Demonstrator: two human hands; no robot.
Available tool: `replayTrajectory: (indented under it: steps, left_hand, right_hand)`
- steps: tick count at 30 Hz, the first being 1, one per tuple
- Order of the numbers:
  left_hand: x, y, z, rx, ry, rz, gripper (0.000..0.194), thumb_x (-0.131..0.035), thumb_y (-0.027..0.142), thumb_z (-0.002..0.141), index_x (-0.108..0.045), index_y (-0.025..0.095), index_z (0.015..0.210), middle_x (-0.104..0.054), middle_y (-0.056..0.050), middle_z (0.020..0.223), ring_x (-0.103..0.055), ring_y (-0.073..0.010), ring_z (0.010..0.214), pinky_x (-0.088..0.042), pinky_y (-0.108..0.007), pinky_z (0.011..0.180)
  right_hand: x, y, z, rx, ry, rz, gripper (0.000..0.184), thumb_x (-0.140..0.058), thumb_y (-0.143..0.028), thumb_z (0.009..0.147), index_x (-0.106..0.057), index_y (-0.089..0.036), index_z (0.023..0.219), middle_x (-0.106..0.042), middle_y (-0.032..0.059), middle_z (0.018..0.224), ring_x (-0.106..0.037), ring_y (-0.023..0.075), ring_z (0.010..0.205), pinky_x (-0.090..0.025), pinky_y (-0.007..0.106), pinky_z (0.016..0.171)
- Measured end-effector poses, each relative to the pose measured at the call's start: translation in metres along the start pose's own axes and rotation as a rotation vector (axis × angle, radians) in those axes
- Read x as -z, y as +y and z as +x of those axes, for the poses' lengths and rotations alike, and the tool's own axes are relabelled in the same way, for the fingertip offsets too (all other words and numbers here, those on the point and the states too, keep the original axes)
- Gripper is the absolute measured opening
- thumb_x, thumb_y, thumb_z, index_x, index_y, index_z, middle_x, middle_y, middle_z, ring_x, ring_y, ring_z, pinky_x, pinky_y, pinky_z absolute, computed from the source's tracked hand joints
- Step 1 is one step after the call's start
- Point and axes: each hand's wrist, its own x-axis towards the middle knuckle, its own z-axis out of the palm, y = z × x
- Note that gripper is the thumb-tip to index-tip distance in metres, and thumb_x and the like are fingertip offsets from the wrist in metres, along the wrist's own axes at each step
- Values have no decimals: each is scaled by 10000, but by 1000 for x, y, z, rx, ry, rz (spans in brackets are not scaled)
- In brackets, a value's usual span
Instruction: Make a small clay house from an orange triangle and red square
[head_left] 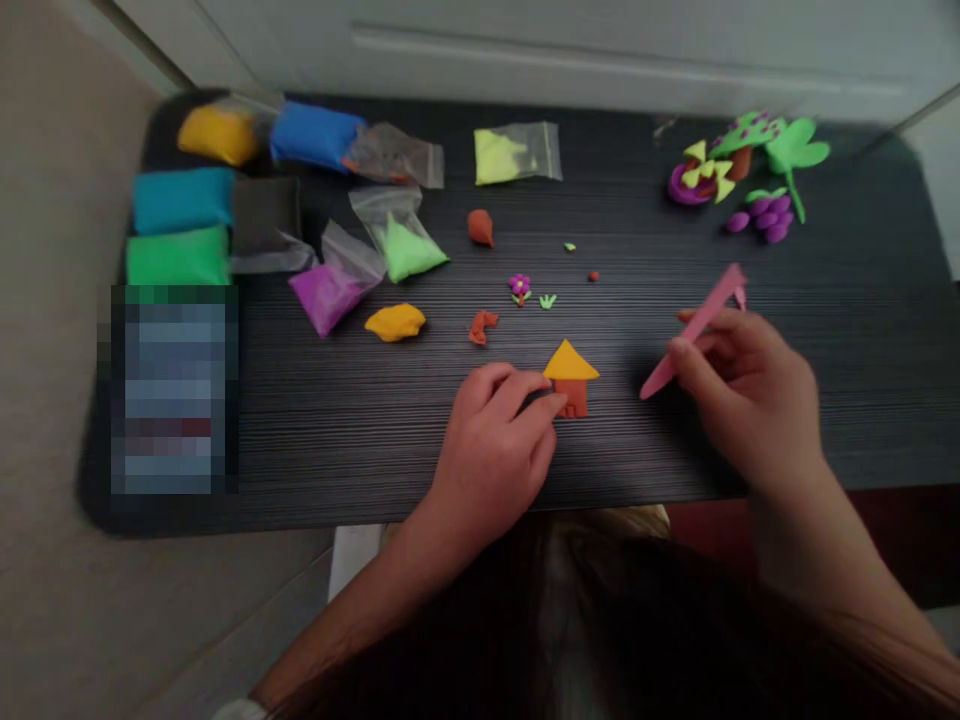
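Note:
My right hand [757,390] is closed round a pink plastic clay knife [694,332], held slanting above the table to the right of a small clay house. The clay house [571,396] lies flat, with a yellow triangular roof [570,362] over a brown-red body. Bent over its left side, my left hand [501,440] has its fingers apart, and a fingertip touches the house wall. Just beyond are an irregular brown-red clay piece [482,327], a tiny purple clay flower [519,286] and a small green leaf piece [548,301].
Bags of coloured clay, including a blue one [316,136], sit at the back left. A yellow lump [396,322] and a brown lump [480,228] lie nearer the middle. Purple clay grapes [772,215] and a clay pot [688,186] stand back right. A blurred rectangle [169,400] lies left.

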Motion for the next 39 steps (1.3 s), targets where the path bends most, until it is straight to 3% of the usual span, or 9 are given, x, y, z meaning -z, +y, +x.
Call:
replayTrajectory:
  steps: [2,5,10,19,24,29,34,37,39]
  left_hand:
    - [0,-1,1,-19,-8,-11,225,-525,112,787,-634,193,967,-639,-35,991,-477,-211,951,-424,-416,878]
    - [0,-3,1,-34,-10,5,243,-541,129,785,-622,208,1000,-656,-34,962,-504,-217,931,-437,-424,850]
    - [-1,-2,3,-61,-17,49,202,-545,153,787,-635,204,960,-652,-42,923,-517,-217,918,-453,-402,815]
    - [-5,10,6,-48,-44,93,156,-528,162,803,-628,188,920,-612,-51,919,-487,-215,923,-432,-397,828]
    - [-6,13,3,-49,16,-8,165,-543,182,799,-624,189,942,-604,-47,928,-482,-209,936,-424,-394,847]
    - [2,7,1,26,112,-91,140,-563,163,784,-629,187,906,-594,-38,904,-505,-174,905,-431,-359,843]
    - [14,4,-1,73,165,-111,187,-584,141,771,-620,189,948,-584,-26,906,-516,-154,905,-414,-326,850]
    - [25,13,-1,170,66,-298,219,-561,177,800,-585,212,1016,-592,-9,944,-524,-130,911,-414,-275,829]
    - [31,22,-2,260,-106,-501,207,-531,230,829,-564,235,1033,-601,17,922,-540,-100,847,-421,-223,761]
  right_hand:
    - [4,2,11,28,-89,-141,447,-583,-336,773,-475,-243,1197,-650,-18,679,-592,155,604,-447,313,601]
    - [10,4,23,97,-134,-252,464,-545,-328,792,-456,-194,1227,-637,0,716,-586,154,611,-457,312,612]
    - [32,24,31,92,114,-538,380,-518,-344,795,-523,-178,1137,-593,97,959,-561,212,800,-449,375,714]
    - [48,42,37,-60,-88,-654,141,-538,-240,703,-515,-213,840,-581,40,755,-507,185,608,-330,311,537]
    - [53,45,31,-93,-16,-395,116,-595,-257,681,-495,-240,739,-565,20,679,-490,165,571,-327,314,539]
    - [52,46,13,-172,77,-117,151,-556,-346,760,-559,-227,853,-606,10,733,-576,177,667,-406,334,628]
    - [40,23,-7,-211,103,325,114,-549,-295,795,-564,-222,881,-577,-5,747,-519,102,588,-401,241,521]
    - [33,-5,-23,-363,-221,747,41,-551,-230,797,-585,-223,818,-544,-31,667,-434,60,497,-307,187,422]
    - [27,-23,-34,-496,-511,886,76,-541,-234,808,-600,-200,774,-531,-30,626,-415,49,479,-300,181,423]
